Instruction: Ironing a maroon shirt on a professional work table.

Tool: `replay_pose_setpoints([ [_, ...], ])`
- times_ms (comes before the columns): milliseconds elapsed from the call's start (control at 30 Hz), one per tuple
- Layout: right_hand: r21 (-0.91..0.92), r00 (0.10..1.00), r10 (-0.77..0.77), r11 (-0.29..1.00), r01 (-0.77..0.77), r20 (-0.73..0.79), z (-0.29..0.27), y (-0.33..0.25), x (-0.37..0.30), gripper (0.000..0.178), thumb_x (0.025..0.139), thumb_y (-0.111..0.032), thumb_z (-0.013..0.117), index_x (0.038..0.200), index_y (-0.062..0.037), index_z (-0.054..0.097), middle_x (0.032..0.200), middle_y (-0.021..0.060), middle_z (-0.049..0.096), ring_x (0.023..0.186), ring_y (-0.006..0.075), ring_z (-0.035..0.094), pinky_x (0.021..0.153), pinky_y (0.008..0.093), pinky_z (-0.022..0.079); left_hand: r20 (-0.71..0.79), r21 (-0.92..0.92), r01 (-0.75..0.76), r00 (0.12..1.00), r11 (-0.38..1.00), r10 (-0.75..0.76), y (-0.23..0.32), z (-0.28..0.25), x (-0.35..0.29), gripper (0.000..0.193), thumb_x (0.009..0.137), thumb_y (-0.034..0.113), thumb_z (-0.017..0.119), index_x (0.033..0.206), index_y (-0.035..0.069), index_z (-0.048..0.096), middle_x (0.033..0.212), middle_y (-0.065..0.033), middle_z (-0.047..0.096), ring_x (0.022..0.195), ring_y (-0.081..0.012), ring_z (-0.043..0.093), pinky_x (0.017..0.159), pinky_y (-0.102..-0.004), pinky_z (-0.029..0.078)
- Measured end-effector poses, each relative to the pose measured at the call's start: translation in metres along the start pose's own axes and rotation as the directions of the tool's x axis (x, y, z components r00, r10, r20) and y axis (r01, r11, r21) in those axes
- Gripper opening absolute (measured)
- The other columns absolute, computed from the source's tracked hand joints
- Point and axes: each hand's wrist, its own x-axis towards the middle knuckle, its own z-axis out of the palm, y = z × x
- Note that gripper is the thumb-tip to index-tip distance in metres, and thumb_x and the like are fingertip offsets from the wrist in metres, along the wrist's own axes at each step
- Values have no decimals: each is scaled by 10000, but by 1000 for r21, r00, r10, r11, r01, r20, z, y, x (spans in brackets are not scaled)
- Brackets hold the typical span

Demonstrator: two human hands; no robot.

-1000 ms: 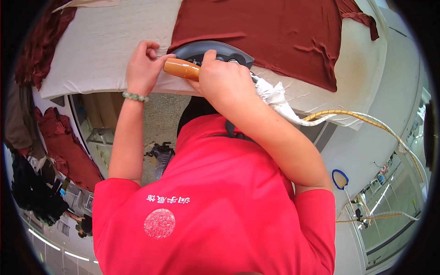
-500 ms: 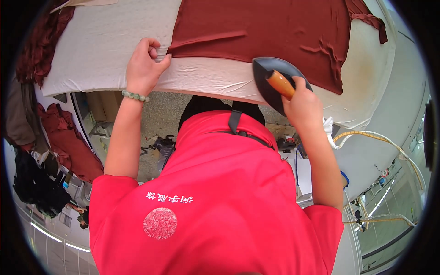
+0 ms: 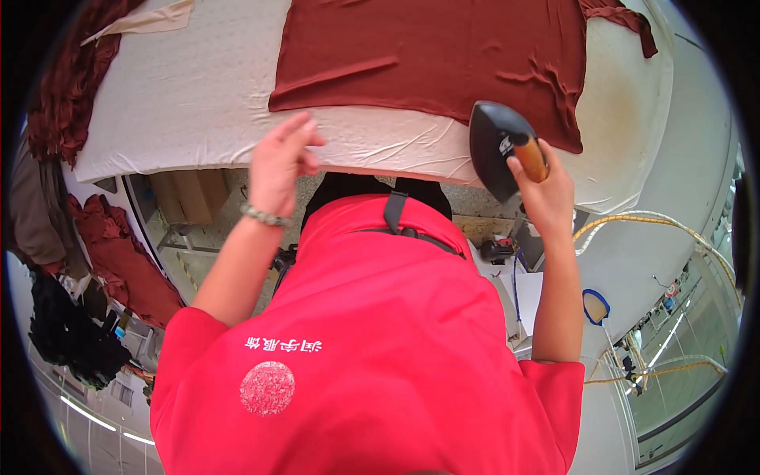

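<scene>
My right hand (image 3: 546,190) is wrapped round the wooden handle of a black steam iron (image 3: 492,150). The iron is tilted up at the table's near edge, beside the lower right corner of a dark red garment (image 3: 427,59). That garment lies spread over the white padded pressing table (image 3: 190,95), with small creases towards its right side. My left hand (image 3: 279,166) hovers near the table's front edge, below the garment's lower left corner. It holds nothing, and its fingers are partly bent and apart, slightly smeared by motion.
Bunched dark red fabric (image 3: 75,103) hangs over the table's far left, near a pale cloth strip (image 3: 154,22). More red cloth (image 3: 123,257) and a black bundle (image 3: 71,332) are at the left. White and yellow hoses (image 3: 665,223) loop at the right.
My left hand has left the garment's lower left corner and come nearer, to the right. The iron has moved right and tipped up, away from the garment's edge.
</scene>
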Motion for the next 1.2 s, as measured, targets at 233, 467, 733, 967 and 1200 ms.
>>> replay_pose_setpoints([
  [233,-77,985,-172,982,174,31,25,-53,23,542,917,-361,778,1272,14,616,966,268,752,940,461,732,812,504,581,-35,-93,15,999,996,-18,-18,68,26,228,979,293,783,1002,81,704,768,-10,703,534,-68,580,500,-221,432],
  [467,-222,891,-319,889,399,323,46,-75,-7,390,842,-237,785,1043,7,557,767,228,721,767,413,748,695,506,603,-73,-55,-125,990,991,121,-30,68,29,216,998,260,762,892,93,674,715,-16,691,511,-78,587,467,-227,415],
  [733,-192,963,-38,977,92,268,6,-12,-13,742,827,-363,842,1445,-73,553,898,208,759,860,438,740,762,506,576,8,-46,18,1000,999,-17,-24,85,16,269,986,333,773,980,71,712,811,-60,754,529,-84,617,498,-223,451],
  [967,-3,993,-105,994,105,-50,-1,17,31,685,864,-448,841,1361,-26,630,986,232,766,957,415,745,826,456,575,66,-21,56,996,998,-55,-28,118,20,262,981,308,781,973,59,699,839,-68,761,561,-88,638,518,-226,465],
  [1200,-116,969,-229,964,238,91,5,3,32,626,830,-343,839,1333,-33,630,921,211,765,864,414,745,763,488,590,41,53,-72,997,996,69,-32,113,19,211,999,245,757,943,54,687,788,-68,752,546,-93,638,510,-222,463],
])
